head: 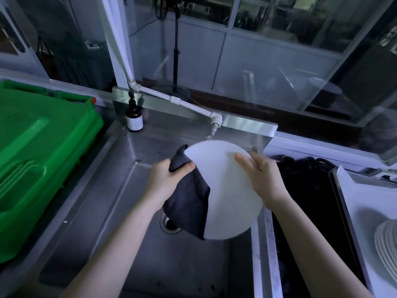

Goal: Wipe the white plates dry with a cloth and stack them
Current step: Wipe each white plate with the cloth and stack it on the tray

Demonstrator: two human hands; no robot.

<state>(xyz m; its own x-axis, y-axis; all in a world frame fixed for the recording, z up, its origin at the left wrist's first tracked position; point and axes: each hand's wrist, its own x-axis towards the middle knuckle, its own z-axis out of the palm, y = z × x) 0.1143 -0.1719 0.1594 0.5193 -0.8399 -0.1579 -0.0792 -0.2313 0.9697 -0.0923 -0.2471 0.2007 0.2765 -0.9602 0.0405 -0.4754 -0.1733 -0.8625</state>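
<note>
A round white plate (227, 190) is held tilted above the steel sink (111, 190). My right hand (262, 177) grips its right rim, fingers spread over the face. My left hand (165, 181) holds a dark cloth (189, 201) pressed against the plate's left edge; the cloth hangs down over the plate's lower left. At the far right a stack of white plates (386, 248) lies on a white surface, cut off by the frame edge.
A large green plastic crate (38, 151) sits left of the sink. A brown pump bottle (134, 119) stands at the sink's back corner. A white pipe with a tap (215, 123) runs above the plate. A dark basin (309, 211) lies right of the sink.
</note>
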